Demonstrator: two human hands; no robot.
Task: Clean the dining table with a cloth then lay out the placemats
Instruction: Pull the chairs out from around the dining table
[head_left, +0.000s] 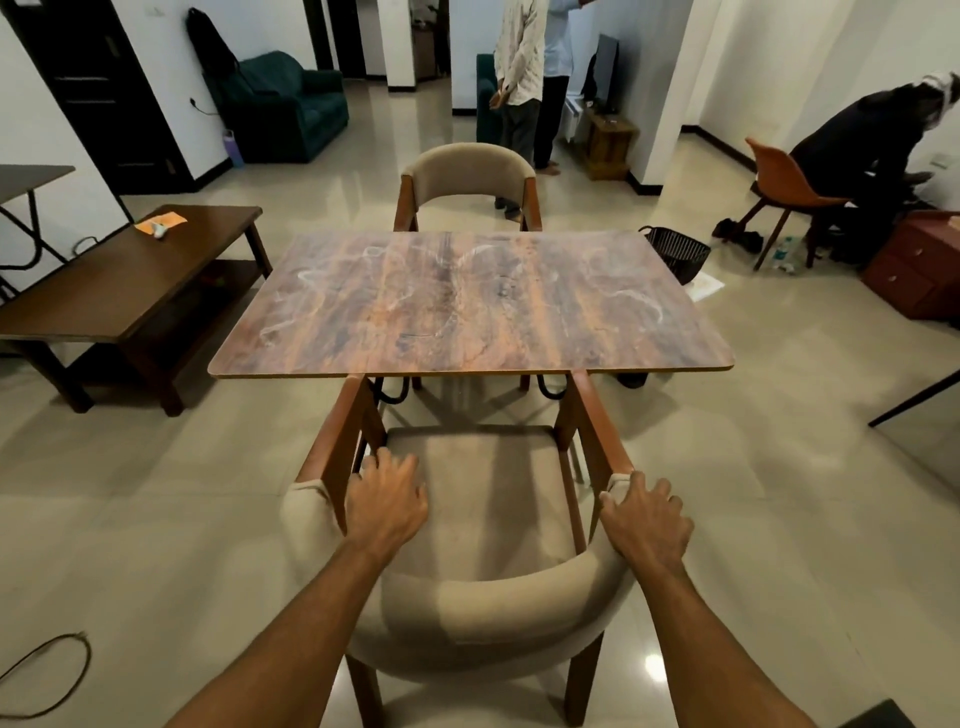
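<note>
Moving the near chair (483, 613) out of the way looks like the step in hand, so that the long near edge of the dining table (467, 306) can be reached for wiping. The right hand (647, 525) sits on the padded right end of the backrest where it meets the wooden arm rail, with its fingers curled over the top and the thumb against the rail end. The left hand (384, 501) lies inside the left arm rail above the seat. Its fingers are loosely spread and point toward the table, and I cannot tell whether the thumb hooks the rail.

The dining table stands in the middle of the room just beyond the chair, whose front legs are tucked under its near edge. Its wood-grain top carries white smears (306, 280) looping across left, centre and right. Neither a cloth nor placemats can be seen. A far chair (467, 171) faces in from the opposite side.

To do this well, I would take a matching hold on both sides of the backrest. Then draw the chair straight back, or lift it slightly, so the legs do not drag or twist on the glossy floor tiles (779, 441). Slide it clear toward whichever side leaves standing room. The coffee table (130, 280) at the left crowds that side, so the open floor at the right looks like the easier place to park it.
</note>
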